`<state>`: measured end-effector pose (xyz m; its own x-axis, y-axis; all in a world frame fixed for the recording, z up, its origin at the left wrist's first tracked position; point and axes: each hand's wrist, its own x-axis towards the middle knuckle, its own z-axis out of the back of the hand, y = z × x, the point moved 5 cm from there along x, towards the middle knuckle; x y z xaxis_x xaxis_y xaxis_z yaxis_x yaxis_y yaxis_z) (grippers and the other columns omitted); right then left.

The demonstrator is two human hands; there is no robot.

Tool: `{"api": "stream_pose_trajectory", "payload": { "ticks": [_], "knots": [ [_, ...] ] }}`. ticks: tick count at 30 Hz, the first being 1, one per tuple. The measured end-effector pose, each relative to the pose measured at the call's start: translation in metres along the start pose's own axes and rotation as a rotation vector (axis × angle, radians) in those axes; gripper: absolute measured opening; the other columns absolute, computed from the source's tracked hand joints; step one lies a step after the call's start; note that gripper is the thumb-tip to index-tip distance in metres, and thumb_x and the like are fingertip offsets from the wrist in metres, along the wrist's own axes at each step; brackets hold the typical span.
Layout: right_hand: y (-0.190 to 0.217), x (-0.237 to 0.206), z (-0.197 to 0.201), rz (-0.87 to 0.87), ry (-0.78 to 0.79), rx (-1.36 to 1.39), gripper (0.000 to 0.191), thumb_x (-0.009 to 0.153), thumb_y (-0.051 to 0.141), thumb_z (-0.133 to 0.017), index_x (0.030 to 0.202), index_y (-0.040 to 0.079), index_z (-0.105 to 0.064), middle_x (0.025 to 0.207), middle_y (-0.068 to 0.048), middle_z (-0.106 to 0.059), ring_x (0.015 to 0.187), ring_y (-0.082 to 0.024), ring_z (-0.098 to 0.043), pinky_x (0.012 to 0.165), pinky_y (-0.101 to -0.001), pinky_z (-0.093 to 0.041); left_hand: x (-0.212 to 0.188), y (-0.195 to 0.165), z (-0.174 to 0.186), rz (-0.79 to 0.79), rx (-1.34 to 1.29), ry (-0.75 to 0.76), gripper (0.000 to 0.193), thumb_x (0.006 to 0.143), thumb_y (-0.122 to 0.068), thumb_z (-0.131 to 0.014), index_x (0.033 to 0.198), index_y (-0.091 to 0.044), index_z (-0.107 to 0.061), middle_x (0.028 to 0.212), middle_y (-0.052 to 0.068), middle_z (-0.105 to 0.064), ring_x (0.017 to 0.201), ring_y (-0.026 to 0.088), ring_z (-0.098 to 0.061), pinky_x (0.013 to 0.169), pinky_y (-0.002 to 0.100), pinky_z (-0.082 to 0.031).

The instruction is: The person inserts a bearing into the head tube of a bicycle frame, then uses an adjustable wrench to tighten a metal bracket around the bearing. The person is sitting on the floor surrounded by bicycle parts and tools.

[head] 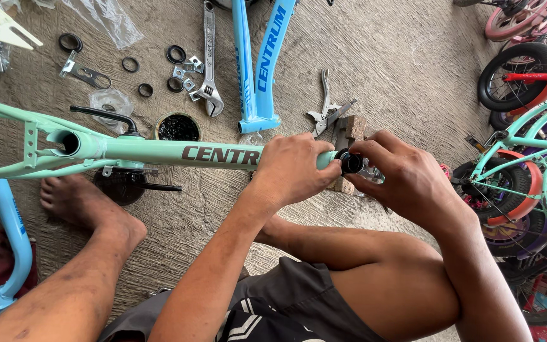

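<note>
A mint-green bicycle frame lies across the concrete floor in front of me. My left hand is wrapped around its main tube just short of the head tube end. My right hand pinches a black ring-shaped bearing part at the open mouth of that tube end. The end rests over a wooden block. My bare left foot rests under the frame.
A light-blue fork, an adjustable wrench, pliers, a round tin of black grease, black rings and small brackets lie beyond. Another blue frame sits left. Children's bicycles crowd the right.
</note>
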<state>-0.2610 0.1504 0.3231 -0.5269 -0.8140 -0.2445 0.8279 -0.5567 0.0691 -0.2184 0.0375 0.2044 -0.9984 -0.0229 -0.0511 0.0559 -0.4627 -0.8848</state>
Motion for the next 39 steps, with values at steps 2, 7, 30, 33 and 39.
{"api": "stream_pose_trajectory", "payload": {
  "ticks": [2,7,30,33,39],
  "knots": [
    [0.0004,0.0001,0.0009,0.009,-0.013,0.011,0.041,0.081,0.027,-0.082,0.113,0.007,-0.068,0.100,-0.010,-0.065,0.079,-0.030,-0.070,0.065,-0.0427,-0.057,0.0004,0.0002,0.0001,0.003,-0.002,0.013,0.043,0.089,-0.048,-0.060,0.113,-0.017,-0.078,0.099,0.012,-0.072,0.096,0.031,-0.071,0.095,0.046,-0.050],
    [-0.0003,0.0000,0.0011,-0.002,-0.007,0.014,0.039,0.080,0.028,-0.083,0.111,0.008,-0.069,0.099,-0.009,-0.067,0.079,-0.028,-0.071,0.065,-0.0420,-0.058,0.0023,0.0016,-0.0030,0.044,0.013,0.094,0.044,0.091,-0.049,-0.058,0.118,-0.020,-0.075,0.101,0.010,-0.072,0.097,0.027,-0.071,0.096,0.045,-0.050],
    [0.0040,-0.0001,0.0023,-0.035,0.022,0.103,0.039,0.079,0.016,-0.081,0.117,0.011,-0.069,0.106,-0.009,-0.066,0.080,-0.027,-0.071,0.067,-0.0402,-0.058,0.0008,-0.0008,-0.0003,0.039,0.028,0.109,0.045,0.089,-0.049,-0.059,0.120,-0.021,-0.075,0.100,0.011,-0.072,0.096,0.027,-0.072,0.095,0.044,-0.051],
    [0.0036,0.0004,0.0026,-0.045,0.021,0.106,0.038,0.080,0.017,-0.081,0.115,0.011,-0.069,0.108,-0.009,-0.066,0.080,-0.027,-0.072,0.066,-0.0400,-0.058,0.0010,-0.0020,0.0010,0.039,0.017,0.109,0.044,0.089,-0.050,-0.059,0.120,-0.022,-0.075,0.100,0.010,-0.072,0.095,0.027,-0.072,0.096,0.043,-0.051],
    [0.0038,0.0012,0.0047,-0.022,0.024,0.123,0.037,0.080,0.018,-0.081,0.114,0.008,-0.069,0.107,-0.009,-0.067,0.078,-0.027,-0.071,0.066,-0.0391,-0.058,0.0004,-0.0017,-0.0003,0.076,0.024,0.153,0.044,0.090,-0.050,-0.058,0.122,-0.024,-0.074,0.098,0.009,-0.072,0.094,0.023,-0.072,0.096,0.042,-0.051]
  ]
}}
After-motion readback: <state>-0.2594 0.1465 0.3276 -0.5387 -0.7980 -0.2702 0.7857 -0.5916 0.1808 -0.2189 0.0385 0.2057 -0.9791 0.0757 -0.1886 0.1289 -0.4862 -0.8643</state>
